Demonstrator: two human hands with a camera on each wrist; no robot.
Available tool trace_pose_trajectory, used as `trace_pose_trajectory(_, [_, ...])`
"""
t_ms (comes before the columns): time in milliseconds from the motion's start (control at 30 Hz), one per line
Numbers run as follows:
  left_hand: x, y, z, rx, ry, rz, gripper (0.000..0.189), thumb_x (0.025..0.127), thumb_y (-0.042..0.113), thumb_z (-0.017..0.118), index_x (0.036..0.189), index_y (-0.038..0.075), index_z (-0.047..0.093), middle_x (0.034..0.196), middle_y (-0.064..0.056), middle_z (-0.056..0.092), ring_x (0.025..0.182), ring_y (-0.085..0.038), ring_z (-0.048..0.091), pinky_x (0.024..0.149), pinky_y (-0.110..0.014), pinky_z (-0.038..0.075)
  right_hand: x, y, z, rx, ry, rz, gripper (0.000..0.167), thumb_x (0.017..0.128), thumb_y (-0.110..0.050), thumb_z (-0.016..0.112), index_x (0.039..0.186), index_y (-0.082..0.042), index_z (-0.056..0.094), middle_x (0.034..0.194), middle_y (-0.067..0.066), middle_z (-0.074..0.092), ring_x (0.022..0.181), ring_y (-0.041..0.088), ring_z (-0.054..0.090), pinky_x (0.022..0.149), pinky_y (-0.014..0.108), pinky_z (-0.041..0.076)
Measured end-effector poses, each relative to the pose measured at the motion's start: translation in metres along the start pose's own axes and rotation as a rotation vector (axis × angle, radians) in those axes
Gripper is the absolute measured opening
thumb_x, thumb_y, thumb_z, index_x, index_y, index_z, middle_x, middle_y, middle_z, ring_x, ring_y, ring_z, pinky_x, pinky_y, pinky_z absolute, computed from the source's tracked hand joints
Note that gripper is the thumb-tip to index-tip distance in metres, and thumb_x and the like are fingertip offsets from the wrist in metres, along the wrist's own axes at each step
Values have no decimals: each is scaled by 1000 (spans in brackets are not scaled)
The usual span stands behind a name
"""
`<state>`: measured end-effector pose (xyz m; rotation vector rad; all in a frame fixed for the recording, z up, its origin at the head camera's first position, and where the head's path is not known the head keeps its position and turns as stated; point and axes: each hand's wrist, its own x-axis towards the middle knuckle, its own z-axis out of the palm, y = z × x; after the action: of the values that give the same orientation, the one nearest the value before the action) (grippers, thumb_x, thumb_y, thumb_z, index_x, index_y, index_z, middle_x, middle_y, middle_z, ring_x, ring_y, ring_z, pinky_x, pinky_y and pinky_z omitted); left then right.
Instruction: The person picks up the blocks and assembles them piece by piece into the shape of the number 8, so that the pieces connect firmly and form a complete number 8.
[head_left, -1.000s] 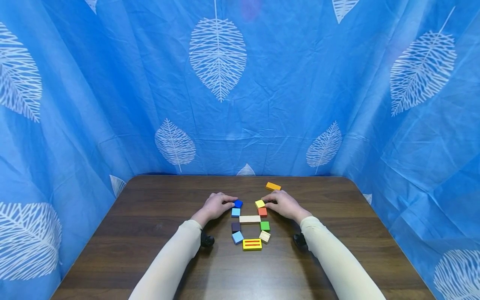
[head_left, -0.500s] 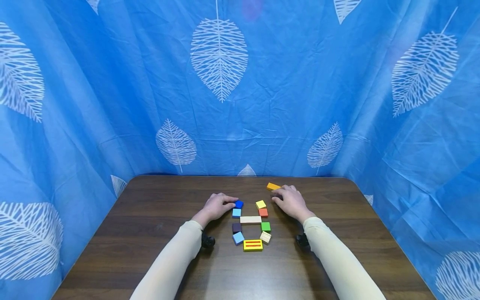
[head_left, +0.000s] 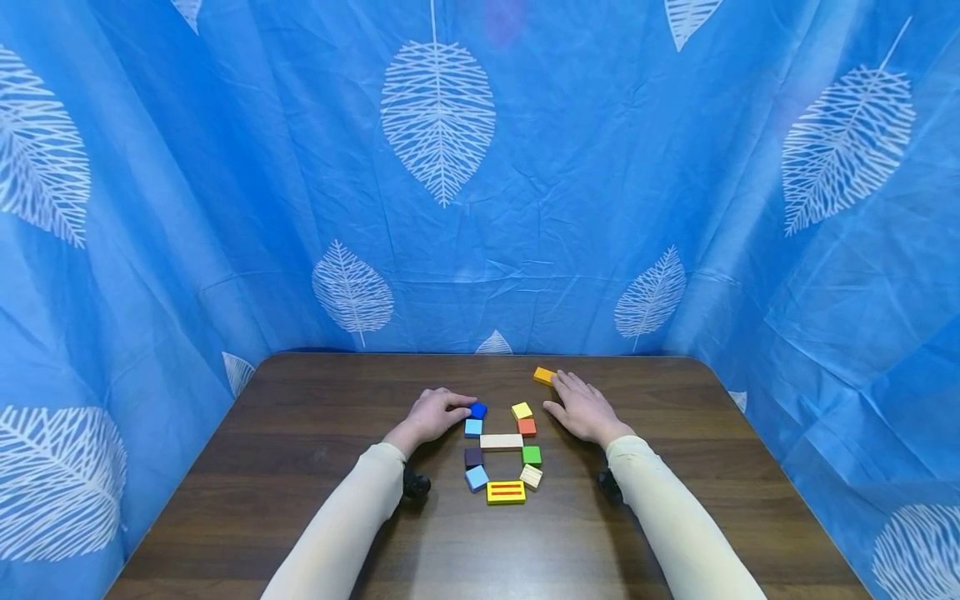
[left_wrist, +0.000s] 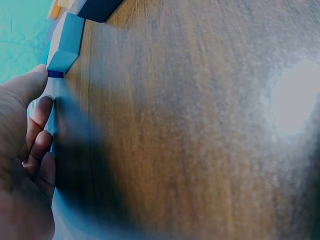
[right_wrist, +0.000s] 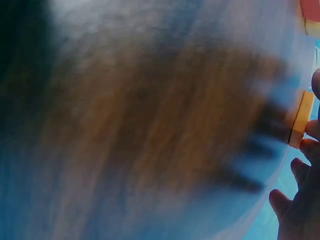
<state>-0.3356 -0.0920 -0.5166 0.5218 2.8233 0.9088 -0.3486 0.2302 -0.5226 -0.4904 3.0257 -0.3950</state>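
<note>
A dark blue block (head_left: 477,411) sits at the upper left of a block outline, pinched between the thumb and index finger of my left hand (head_left: 432,414). In the left wrist view the thumb of that hand (left_wrist: 22,95) lies beside a sliver of the same block, with a light blue block (left_wrist: 67,44) just beyond. My right hand (head_left: 588,410) is spread flat over the table, fingers reaching forward. Its fingertips meet the right end of an orange block (head_left: 544,376), which also shows by the fingers in the right wrist view.
Below the pinched block is a light blue block (head_left: 473,427). Opposite are yellow (head_left: 521,411) and red (head_left: 527,427) blocks. A long cream bar (head_left: 501,442) crosses the middle. Lower down are a green block (head_left: 532,456) and a red-striped yellow block (head_left: 506,492). A blue curtain (head_left: 555,208) hangs behind.
My right hand has left the yellow block, moving back and right to the orange block, and its fingers have straightened. The left hand stays at the dark blue block.
</note>
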Motion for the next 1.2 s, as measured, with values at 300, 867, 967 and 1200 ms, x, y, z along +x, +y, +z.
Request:
trace_pose_trajectory(300, [-1,0,0,-4,6,2,32,103,30,63,134,26,70,126,-4,67,115,-26,51,97,-46,44,-1,-3,-3,-25,-32,2,65,108,-42,46,158,-1,35,164,21,28,150,43,25,116,63,22])
trace_pose_trajectory(867, [-2,2,-2,-12,10,6,32,104,28,63,134,24,70,128,-5,67,115,-27,51,97,-45,44,-13,-2,-8,-67,-44,8,63,108,-42,47,155,-2,41,161,20,35,148,43,29,115,63,24])
trace_pose_trajectory(967, [-2,2,-2,-12,10,9,32,103,28,63,134,24,70,128,-5,67,115,-27,51,97,-45,44,-16,-1,-9,-66,-43,0,61,108,-41,48,154,-2,43,160,20,36,147,44,30,115,63,25])
trace_pose_trajectory(1200, [-1,1,0,0,15,20,32,104,28,63,134,23,70,128,-5,67,116,-27,52,98,-45,44,-23,1,-13,-73,-40,-9,55,108,-38,49,151,-3,48,157,19,42,146,43,32,115,63,26])
